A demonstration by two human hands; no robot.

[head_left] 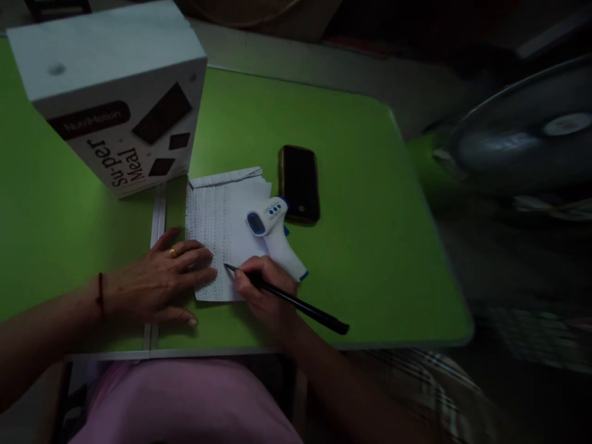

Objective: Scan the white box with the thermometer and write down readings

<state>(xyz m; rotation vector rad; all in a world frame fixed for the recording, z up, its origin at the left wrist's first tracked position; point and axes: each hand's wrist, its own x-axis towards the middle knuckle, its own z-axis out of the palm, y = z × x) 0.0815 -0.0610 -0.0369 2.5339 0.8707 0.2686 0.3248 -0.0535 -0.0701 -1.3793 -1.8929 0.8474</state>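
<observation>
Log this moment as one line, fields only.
right hand: grips black pen, tip on paper | left hand: flat on paper edge | thermometer on paper | phone beside

White carton, black phone, infrared thermometer — green table, fan.

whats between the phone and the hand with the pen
In the head view, a white and blue infrared thermometer lies between the phone and the right hand, which holds the pen; it rests on the paper.
</observation>
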